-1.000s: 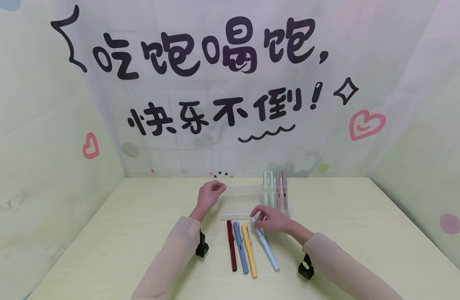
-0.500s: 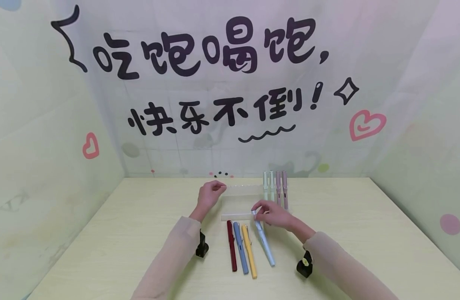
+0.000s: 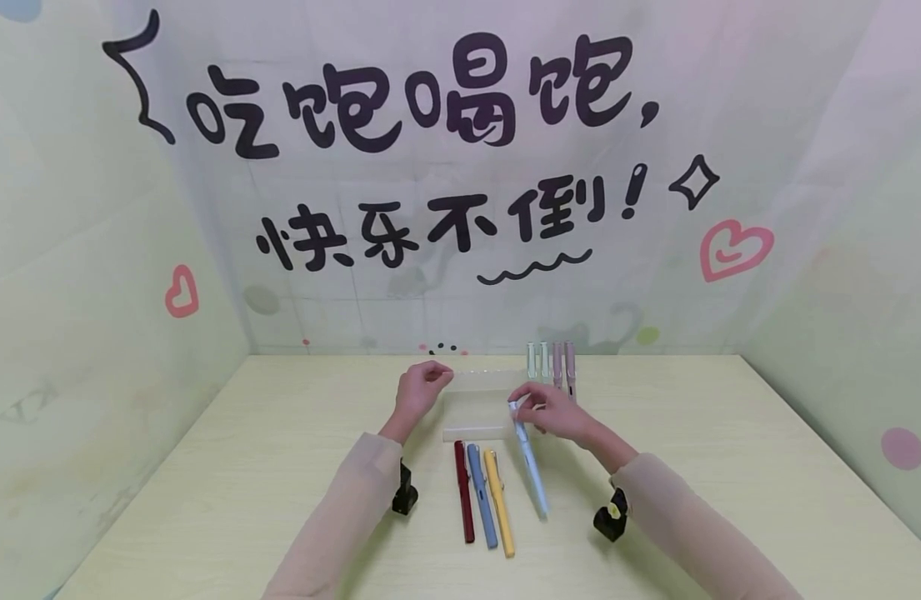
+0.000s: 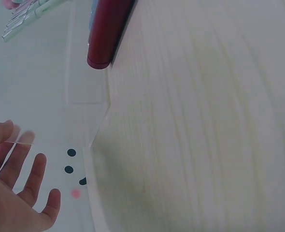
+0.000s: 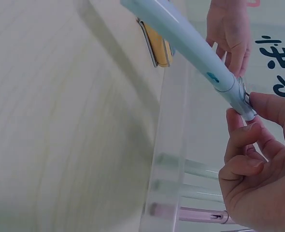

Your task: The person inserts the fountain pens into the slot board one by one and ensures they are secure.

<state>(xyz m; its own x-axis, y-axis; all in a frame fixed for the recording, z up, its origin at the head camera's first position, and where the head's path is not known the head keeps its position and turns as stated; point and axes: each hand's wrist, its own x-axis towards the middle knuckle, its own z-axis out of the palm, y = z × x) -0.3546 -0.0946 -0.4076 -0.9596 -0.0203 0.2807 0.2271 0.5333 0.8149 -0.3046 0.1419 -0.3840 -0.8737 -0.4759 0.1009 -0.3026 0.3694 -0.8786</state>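
A light blue pen (image 3: 530, 467) hangs tilted from my right hand (image 3: 553, 412); thumb and fingers pinch its cap end in the right wrist view, near the clip. Its lower end points toward me. My left hand (image 3: 421, 390) pinches the upper left edge of a clear plastic pen rack (image 3: 471, 433); in the left wrist view its other fingers (image 4: 35, 179) are spread. Two pale green pens (image 3: 532, 358) and two purple pens (image 3: 569, 362) stand in the rack's right side, partly hidden behind my right hand.
Before the rack lie a dark red pen (image 3: 464, 492), a blue pen (image 3: 483, 496) and a yellow pen (image 3: 499, 504), side by side on the pale wooden table (image 3: 280, 500). A printed cloth backdrop (image 3: 430, 317) stands behind the table.
My right hand has lifted the light blue pen from the table and moved it up and away from me, toward the rack. The left hand has stayed in place.
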